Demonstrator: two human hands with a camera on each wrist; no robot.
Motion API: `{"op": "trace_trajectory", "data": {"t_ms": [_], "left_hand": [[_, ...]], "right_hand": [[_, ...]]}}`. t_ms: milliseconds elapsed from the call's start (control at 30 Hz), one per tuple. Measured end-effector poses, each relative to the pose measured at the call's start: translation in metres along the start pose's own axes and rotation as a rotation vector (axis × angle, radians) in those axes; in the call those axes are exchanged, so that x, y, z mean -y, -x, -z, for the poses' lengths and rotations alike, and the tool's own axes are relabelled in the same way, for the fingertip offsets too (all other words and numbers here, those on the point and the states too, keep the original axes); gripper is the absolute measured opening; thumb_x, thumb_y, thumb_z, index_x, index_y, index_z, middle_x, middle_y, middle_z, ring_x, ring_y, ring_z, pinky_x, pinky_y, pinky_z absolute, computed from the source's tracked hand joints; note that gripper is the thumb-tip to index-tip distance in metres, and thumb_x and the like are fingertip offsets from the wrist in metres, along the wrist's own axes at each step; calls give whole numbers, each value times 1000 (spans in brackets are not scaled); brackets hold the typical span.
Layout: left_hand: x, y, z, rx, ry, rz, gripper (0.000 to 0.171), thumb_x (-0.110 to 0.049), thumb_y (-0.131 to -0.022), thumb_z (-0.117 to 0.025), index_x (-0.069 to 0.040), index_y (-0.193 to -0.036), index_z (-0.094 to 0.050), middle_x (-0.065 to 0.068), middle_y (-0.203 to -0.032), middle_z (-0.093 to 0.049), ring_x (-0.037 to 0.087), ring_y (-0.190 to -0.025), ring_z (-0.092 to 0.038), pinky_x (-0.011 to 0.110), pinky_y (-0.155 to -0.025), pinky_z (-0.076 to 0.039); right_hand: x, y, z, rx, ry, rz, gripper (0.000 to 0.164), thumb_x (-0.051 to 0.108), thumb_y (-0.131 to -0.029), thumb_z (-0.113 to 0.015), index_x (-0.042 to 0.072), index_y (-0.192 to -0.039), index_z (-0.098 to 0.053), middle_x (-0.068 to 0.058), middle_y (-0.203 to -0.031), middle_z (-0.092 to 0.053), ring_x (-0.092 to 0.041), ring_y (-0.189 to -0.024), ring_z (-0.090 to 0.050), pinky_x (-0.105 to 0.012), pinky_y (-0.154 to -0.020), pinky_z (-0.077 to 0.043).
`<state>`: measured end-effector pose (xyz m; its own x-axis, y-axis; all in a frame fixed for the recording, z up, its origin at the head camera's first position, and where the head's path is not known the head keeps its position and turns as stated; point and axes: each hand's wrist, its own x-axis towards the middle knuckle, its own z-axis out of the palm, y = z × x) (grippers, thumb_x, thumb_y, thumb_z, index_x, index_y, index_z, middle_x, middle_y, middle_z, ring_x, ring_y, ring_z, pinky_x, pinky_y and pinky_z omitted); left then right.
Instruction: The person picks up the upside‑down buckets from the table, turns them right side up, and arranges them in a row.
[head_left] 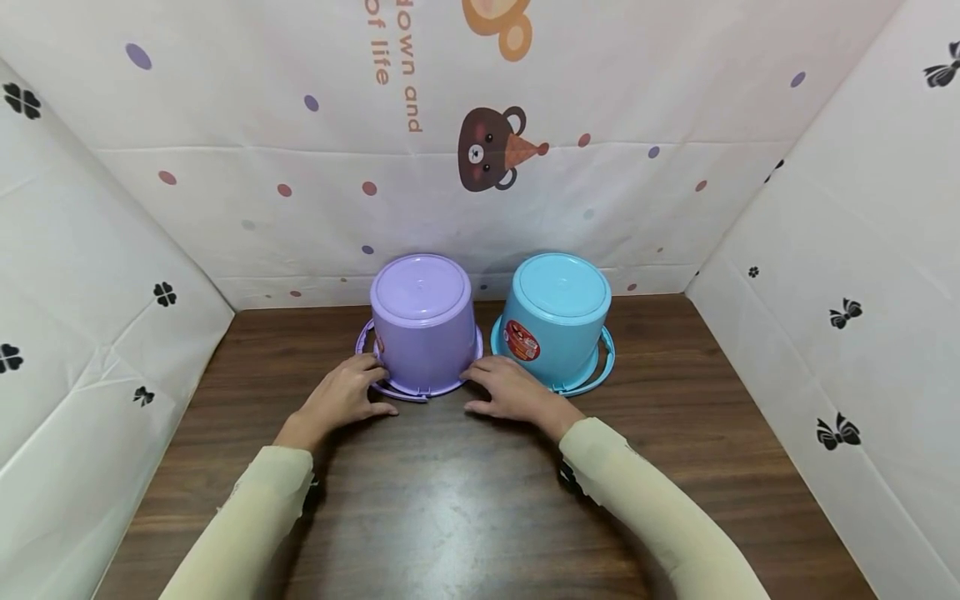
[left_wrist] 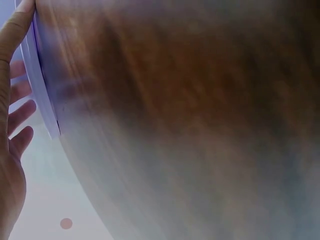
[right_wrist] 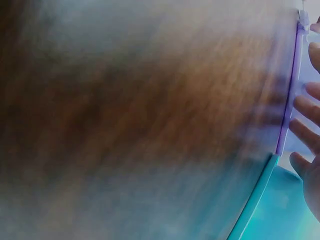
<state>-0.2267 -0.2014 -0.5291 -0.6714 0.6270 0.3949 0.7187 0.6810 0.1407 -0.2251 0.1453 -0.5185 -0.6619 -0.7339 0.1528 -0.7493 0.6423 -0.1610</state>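
A purple bucket (head_left: 422, 333) stands upside down on the table, its rim down and its handle lying around the left and front. Beside it on the right is an upside-down turquoise bucket (head_left: 561, 321) with a red oval label. My left hand (head_left: 343, 393) is at the purple bucket's left side, fingertips at the rim and handle, thumb apart in front. At the right of that bucket, my right hand (head_left: 512, 390) has its fingertips right at the purple rim, in front of the turquoise bucket. The right wrist view shows spread fingers (right_wrist: 306, 132) beside the purple rim.
Both buckets stand near the back edge of the brown wood table (head_left: 420, 517). White printed cloth rises behind as a back wall (head_left: 247, 225), with cloth side walls at the left (head_left: 67, 292) and right (head_left: 885, 250).
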Motion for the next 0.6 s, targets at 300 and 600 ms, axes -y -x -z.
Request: {"op": "trace_trajectory", "data": {"t_ms": [300,600], "left_hand": [[1,-2,-4,9,42,15,62,-45,-61,-98,-1,-98,-76,15,-105,-68,31,-100,-68,46,-92,-58],[2,-5,-6,35,58,31,56,-45,-63,-98,-3,-94,-75,10,-101,-64,23,-87,-64,41,-78,-58]], "right_hand": [[-1,-6,1,37,-49,-30,48,47,-93,-74,16,-130,-68,-1,-125,-67,-21,-123,-61,-41,-111,-47],[-3,-9,-1,10,-18,10,40,43,-93,-76,16,-122,-72,-1,-119,-67,-22,-113,-62,-41,-104,-49]]}}
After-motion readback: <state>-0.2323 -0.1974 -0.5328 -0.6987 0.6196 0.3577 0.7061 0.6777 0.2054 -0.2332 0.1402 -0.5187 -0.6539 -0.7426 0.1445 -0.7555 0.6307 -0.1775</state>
